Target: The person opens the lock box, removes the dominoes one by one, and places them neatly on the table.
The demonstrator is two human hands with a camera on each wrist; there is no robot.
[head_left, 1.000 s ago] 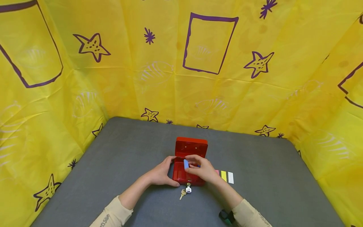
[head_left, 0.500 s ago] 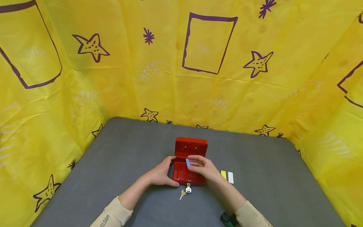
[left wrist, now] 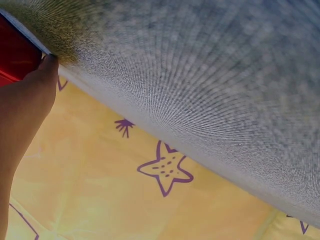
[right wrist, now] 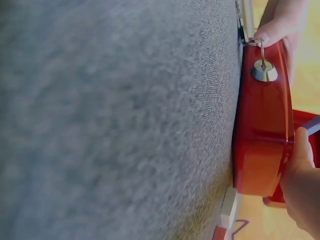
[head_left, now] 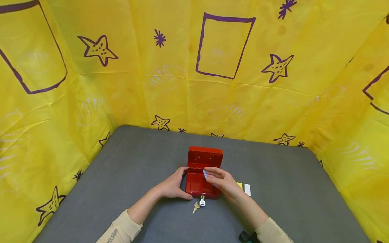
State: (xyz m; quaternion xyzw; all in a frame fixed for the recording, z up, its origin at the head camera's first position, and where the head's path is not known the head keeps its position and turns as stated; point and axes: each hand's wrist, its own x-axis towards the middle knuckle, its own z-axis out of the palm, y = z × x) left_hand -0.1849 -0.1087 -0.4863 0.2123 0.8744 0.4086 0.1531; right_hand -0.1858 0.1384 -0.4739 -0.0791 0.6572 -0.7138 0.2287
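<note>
A red cash box (head_left: pixel 209 196) stands on the table with its lid (head_left: pixel 205 159) raised. My left hand (head_left: pixel 173 185) grips its left side, thumb at the front corner and fingers at the back. Over the right part of the box, my right hand (head_left: pixel 223 182) pinches a thin light-blue block (head_left: pixel 205 174), seen nearly edge-on. That block also shows as a light-blue edge (right wrist: pixel 313 125) past the thumb in the right wrist view. A key (head_left: pixel 202 202) sits in the front lock, and a second key (head_left: pixel 196 207) hangs from it onto the table.
Right of the box lie a yellow block (head_left: pixel 240 185) and a white block (head_left: pixel 247 189), partly behind the right hand and forearm. A red block (right wrist: pixel 219 234) shows at the right wrist view's bottom edge. Yellow patterned cloth (head_left: pixel 182 94) walls in the grey table (head_left: pixel 146 152).
My right hand has drifted slightly right with the light-blue block, which has turned from its broad face to nearly edge-on. The pink block is now covered in the head view. My left hand stays put.
</note>
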